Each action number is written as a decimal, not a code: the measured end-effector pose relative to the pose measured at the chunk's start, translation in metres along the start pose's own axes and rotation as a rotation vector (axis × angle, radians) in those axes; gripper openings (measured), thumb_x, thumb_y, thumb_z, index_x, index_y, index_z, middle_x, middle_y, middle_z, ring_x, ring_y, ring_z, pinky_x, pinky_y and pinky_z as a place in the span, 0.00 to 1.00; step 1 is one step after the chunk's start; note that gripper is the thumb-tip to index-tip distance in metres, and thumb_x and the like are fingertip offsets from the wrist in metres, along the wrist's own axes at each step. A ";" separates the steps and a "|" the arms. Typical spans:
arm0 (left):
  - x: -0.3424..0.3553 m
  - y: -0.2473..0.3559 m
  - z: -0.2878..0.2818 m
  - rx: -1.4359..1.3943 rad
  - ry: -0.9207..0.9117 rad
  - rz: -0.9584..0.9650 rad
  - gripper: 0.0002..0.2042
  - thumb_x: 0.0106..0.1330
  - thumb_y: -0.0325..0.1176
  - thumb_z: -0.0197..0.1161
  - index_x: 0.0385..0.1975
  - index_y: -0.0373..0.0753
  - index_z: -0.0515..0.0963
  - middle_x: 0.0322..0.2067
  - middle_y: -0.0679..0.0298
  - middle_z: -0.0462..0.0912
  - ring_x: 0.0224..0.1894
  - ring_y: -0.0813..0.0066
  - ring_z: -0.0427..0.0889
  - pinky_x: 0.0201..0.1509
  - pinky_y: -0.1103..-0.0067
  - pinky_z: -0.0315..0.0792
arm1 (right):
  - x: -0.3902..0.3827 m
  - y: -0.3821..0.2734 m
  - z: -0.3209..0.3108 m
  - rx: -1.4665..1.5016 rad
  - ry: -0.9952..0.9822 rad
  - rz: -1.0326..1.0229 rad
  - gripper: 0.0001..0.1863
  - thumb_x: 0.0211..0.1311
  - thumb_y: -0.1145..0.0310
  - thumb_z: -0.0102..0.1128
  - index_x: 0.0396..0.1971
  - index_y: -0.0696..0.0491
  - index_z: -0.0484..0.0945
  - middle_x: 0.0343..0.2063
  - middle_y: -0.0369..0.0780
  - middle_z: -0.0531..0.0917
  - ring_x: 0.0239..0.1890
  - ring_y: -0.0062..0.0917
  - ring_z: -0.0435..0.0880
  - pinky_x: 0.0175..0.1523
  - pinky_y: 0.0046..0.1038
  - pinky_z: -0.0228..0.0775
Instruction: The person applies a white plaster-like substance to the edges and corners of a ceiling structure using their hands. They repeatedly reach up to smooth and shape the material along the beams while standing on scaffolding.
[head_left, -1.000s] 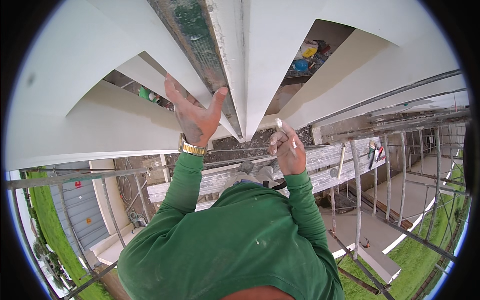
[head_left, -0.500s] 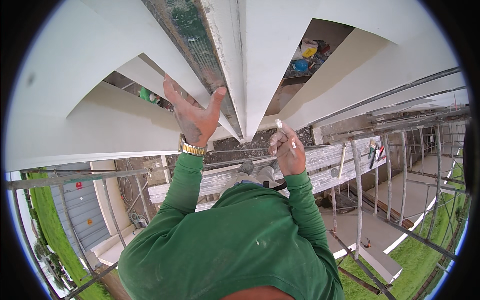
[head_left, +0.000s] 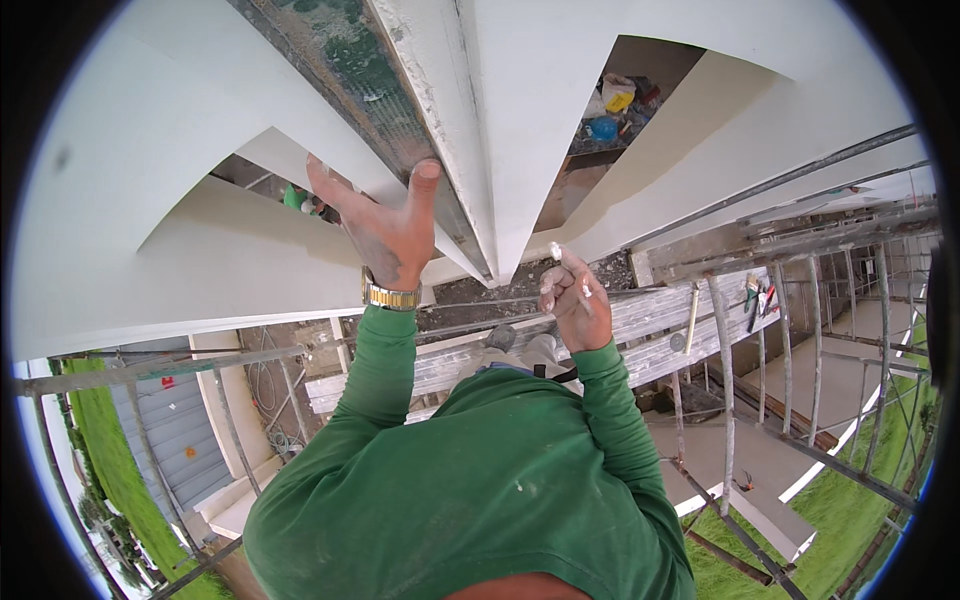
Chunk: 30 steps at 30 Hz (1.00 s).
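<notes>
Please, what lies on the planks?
On the planks: a pale stick, something round and grey, and hand tools. What the right hand and green shirt cover cannot be seen.

Left hand tips leftward as the strip slants further

The left hand (head_left: 388,228) leans more to the left than in the earlier pictures, its thumb and forefinger tips both shifted that way. The upper part of the long green-stained strip (head_left: 350,70) now slants further left, as does the white edge (head_left: 425,80) beside it. Below, the planks (head_left: 640,330), the scaffold tubes (head_left: 724,380) and the grey ribbed roof (head_left: 175,430) appear slightly further right.
</notes>
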<state>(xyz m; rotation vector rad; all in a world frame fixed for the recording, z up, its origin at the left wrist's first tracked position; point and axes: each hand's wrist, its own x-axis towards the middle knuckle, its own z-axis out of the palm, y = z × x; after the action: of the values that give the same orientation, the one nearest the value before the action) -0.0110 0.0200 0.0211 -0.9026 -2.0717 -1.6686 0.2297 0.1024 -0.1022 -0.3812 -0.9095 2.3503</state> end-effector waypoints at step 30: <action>0.009 0.011 0.000 -0.133 -0.018 0.063 0.54 0.62 0.57 0.69 0.70 0.23 0.43 0.65 0.42 0.55 0.68 0.52 0.57 0.72 0.61 0.53 | 0.018 0.009 -0.011 0.013 0.006 0.092 0.30 0.76 0.55 0.49 0.66 0.61 0.63 0.36 0.41 0.80 0.31 0.21 0.74 0.39 0.23 0.68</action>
<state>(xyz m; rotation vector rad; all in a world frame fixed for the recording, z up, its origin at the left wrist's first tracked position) -0.0106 0.0235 0.0348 -1.0175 -1.9416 -1.7878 0.2166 0.1136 -0.1170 -0.4326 -0.8913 2.4356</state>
